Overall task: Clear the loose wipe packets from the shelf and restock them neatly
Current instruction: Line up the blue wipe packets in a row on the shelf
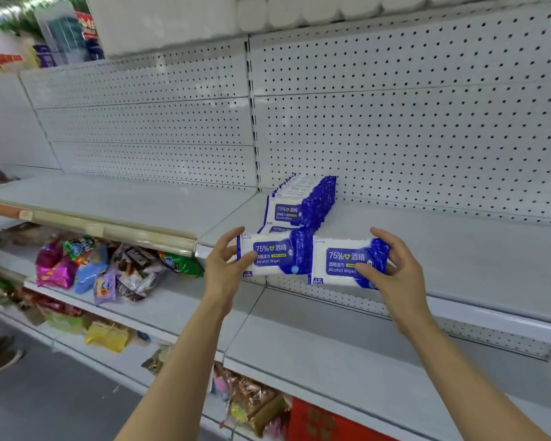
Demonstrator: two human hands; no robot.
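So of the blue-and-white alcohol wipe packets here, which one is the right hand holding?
The blue-and-white wipe packet on the right, pinched by the right hand. The left hand grips its neighbour; the remaining packets stand in a row on the shelf.

Count: 2 hands, left hand (228, 261) and right hand (392, 268), 1 wipe packet each: left packet (275, 254), right packet (347, 261). Behind the hands, 1 upright row of packets (303, 202), too tightly packed to count. 1 more packet (275, 229) partly visible behind the left one. Snack bags (109, 265) below-left of the left hand: several, uncountable.
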